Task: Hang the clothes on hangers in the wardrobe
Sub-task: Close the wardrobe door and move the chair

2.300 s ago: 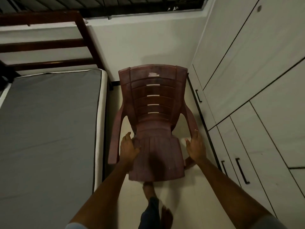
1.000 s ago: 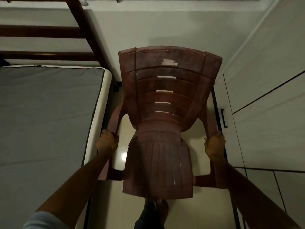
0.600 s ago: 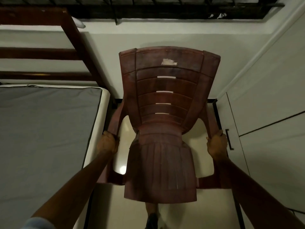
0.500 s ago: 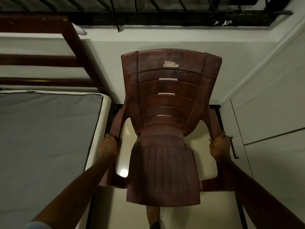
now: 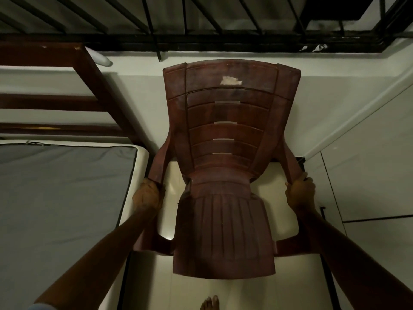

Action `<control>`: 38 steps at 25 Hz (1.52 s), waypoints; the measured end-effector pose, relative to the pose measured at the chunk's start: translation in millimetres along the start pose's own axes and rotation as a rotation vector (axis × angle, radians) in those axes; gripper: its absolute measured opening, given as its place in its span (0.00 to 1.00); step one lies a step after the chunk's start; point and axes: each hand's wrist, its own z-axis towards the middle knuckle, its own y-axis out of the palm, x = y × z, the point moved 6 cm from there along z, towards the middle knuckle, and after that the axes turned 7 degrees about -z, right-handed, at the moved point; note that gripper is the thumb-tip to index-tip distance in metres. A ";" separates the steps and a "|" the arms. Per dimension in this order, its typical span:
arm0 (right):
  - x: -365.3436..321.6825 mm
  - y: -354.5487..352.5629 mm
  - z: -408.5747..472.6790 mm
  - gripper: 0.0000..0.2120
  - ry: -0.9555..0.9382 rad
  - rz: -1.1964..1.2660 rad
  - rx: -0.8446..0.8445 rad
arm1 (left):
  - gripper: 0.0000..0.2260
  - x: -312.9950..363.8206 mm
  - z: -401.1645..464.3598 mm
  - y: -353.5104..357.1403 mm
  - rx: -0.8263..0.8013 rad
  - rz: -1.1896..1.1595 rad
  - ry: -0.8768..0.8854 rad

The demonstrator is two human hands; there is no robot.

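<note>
Clothes: none in sight, nor hangers | left hand (image 5: 147, 195) and right hand (image 5: 300, 193) each grip an arm of the chair (image 5: 223, 175); it has risen clear of the floor since a moment ago | bed (image 5: 62, 198) left; wardrobe (image 5: 368, 180) right, shut; hanging not begun

Both forearms are bare from the hands back toward the lower edge of the view, with nothing worn on either wrist. The left hand (image 5: 146, 195) and the right hand (image 5: 300, 193) carry no gloves; rings cannot be made out in the dim light. Far behind the left hand, at the lower corner of the view, a small patch of a pale blue-grey sleeve (image 5: 41, 306) shows where the upper arm begins, short enough to leave the whole forearm uncovered. Below and between the hands, a bare foot (image 5: 209, 303) shows its toes, with no shoe or sock
</note>
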 end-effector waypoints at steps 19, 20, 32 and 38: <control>-39.6 -6.7 67.9 0.38 -0.039 0.098 0.025 | 0.23 52.4 79.8 -16.7 -0.035 0.138 0.059; -40.2 -6.9 67.7 0.38 -0.039 0.099 0.024 | 0.23 53.2 80.0 -18.0 -0.042 0.130 0.050; -39.2 -1.0 66.5 0.37 -0.059 0.082 0.076 | 0.26 49.0 76.3 -7.8 0.049 0.097 0.114; -33.9 0.8 66.5 0.37 -0.087 0.103 0.077 | 0.26 46.6 71.8 -8.4 0.068 -0.035 0.105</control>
